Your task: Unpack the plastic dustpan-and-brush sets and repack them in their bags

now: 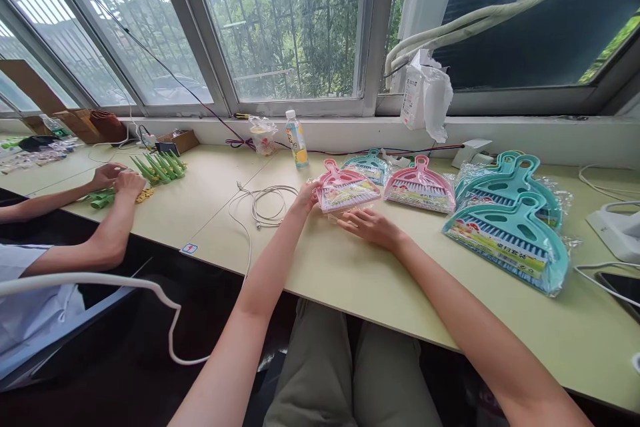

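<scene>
My left hand (307, 196) grips the left edge of a pink dustpan-and-brush set (347, 192) in clear plastic wrapping. A printed label and white bristles show across its front. My right hand (367, 225) is just below the set, palm down with fingers stretched out, its fingertips at the loose lower edge of the wrapping. Behind the held set is a teal dustpan set (369, 167), partly covered. Another pink dustpan set (421, 188) lies to the right. Farther right, several teal sets overlap, with one teal dustpan set (510, 247) in front.
A drink bottle (297, 140) stands near the window sill. A coiled white cable (267, 205) lies left of my hands. Another person's hands (120, 180) work beside green pieces (159, 168). A phone (620, 290) and a white device (617, 230) sit at the right.
</scene>
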The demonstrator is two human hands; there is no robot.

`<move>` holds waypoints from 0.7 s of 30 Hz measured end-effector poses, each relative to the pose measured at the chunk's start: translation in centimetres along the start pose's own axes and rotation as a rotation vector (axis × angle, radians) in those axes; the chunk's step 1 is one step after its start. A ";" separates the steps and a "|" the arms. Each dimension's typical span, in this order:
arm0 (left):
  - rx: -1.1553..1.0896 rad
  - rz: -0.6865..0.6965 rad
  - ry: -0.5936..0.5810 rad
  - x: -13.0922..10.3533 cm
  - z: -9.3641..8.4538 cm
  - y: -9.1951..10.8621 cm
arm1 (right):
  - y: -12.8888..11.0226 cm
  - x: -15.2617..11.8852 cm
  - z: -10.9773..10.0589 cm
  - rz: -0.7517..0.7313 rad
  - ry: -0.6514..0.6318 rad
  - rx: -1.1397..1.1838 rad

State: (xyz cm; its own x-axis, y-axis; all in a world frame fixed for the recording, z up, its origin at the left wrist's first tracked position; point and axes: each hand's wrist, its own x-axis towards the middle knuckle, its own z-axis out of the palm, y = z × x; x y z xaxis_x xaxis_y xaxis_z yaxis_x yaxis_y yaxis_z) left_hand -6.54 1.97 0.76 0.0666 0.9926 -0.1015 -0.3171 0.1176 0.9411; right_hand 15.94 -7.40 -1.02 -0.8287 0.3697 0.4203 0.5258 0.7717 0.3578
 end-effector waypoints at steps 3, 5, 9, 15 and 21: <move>-0.005 0.052 0.002 -0.4 0.4 0.4 | -0.1 0.1 -0.1 0.009 0.027 0.051; -0.022 0.067 -0.002 -0.6 0.6 0.6 | -0.1 0.1 0.1 -0.026 0.034 0.064; -0.086 0.089 0.032 -0.6 0.6 0.9 | -0.1 0.0 0.9 0.027 0.096 0.130; -0.123 0.100 0.105 -0.8 0.2 1.2 | 1.0 -0.3 1.9 0.522 0.231 0.486; -0.033 0.123 0.017 -1.2 0.5 0.6 | 2.1 -0.3 3.3 0.905 0.325 0.989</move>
State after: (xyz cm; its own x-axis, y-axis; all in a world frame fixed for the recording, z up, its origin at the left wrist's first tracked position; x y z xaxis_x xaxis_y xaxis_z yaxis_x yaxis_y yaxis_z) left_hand -6.31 0.88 1.64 0.0089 0.9999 0.0083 -0.3527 -0.0046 0.9357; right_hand 16.64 -4.24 -3.12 -0.1206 0.9043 0.4094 0.3846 0.4228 -0.8206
